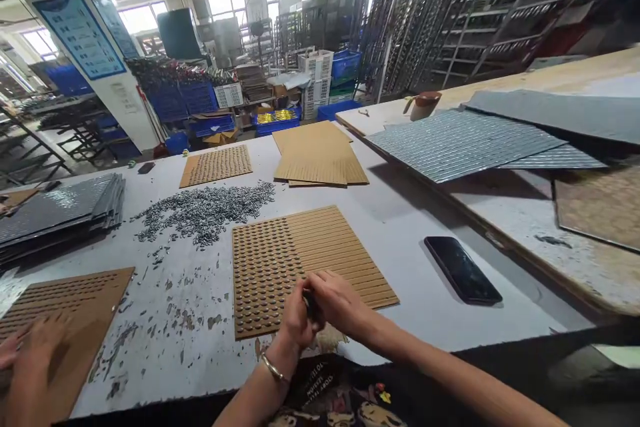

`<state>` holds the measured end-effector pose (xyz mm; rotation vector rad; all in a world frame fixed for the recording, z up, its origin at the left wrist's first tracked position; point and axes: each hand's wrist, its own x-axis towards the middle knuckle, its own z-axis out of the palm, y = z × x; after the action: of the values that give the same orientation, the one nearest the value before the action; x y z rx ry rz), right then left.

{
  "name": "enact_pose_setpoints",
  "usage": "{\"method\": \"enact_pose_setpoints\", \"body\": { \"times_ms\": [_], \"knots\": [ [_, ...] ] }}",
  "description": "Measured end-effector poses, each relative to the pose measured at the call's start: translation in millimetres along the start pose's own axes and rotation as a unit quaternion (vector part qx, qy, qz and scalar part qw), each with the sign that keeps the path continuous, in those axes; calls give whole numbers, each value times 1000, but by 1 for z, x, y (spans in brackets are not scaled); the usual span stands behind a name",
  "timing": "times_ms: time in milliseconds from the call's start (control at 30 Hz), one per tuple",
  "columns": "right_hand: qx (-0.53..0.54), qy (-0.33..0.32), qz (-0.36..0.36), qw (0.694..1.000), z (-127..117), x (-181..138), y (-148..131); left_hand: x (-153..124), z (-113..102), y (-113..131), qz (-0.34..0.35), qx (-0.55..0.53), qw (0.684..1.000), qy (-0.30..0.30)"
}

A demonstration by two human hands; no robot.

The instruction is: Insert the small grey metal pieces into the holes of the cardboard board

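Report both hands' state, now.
Left hand: curled; whether it holds the small dark thing cannot be told.
Right hand: fingers bent, at the left hand; grip hidden.

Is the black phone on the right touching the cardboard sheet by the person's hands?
Apart. The head view shows a strip of white tabletop between the phone and the cardboard sheet.

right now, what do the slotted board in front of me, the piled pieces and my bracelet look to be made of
Slotted board: probably cardboard, matte, judging by its plain brown surface; fiberboard is possible.
Piled pieces: metal or metal-coated plastic, shiny, since they glint silver-gray; the look leaves it open.
Bracelet: likely polished metal, from its bright highlights.
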<state>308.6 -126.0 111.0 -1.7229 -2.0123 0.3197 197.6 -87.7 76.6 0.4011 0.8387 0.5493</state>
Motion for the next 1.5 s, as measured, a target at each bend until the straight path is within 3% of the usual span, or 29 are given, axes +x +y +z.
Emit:
{"method": "enact_pose_setpoints", "body": {
  "times_ms": [100,200,300,433,600,833,933,1033,1133,1267,1400,1500],
  "knots": [
    [133,61,77,986,-2,-42,13,1,10,-32,-50,-2,998,-34],
    [235,123,157,951,-4,-74,21,-1,17,-48,-75,41,994,-71],
    [271,148,211,928,-7,-88,28,-5,21,-48,-94,118,983,-107],
    [275,136,208,929,-12,-82,37,-5,26,-33,-91,170,975,-110],
    [271,100,164,943,-15,-53,40,3,26,-7,-66,192,973,-105],
    [286,45,150,945,-24,3,56,30,23,26,40,259,963,-69],
    [349,-35,170,921,-30,25,66,41,23,40,47,247,965,-77],
    [446,-87,183,872,-30,47,80,50,21,54,33,215,973,-74],
    [469,-52,198,859,-22,76,100,61,14,69,18,140,989,-35],
    [360,56,241,900,-3,133,127,77,-2,90,40,10,999,22],
    [320,54,285,902,26,184,140,90,-15,107,82,-21,996,32],
    [276,56,312,907,45,204,144,97,-19,113,100,-15,994,48]
  ]
}}
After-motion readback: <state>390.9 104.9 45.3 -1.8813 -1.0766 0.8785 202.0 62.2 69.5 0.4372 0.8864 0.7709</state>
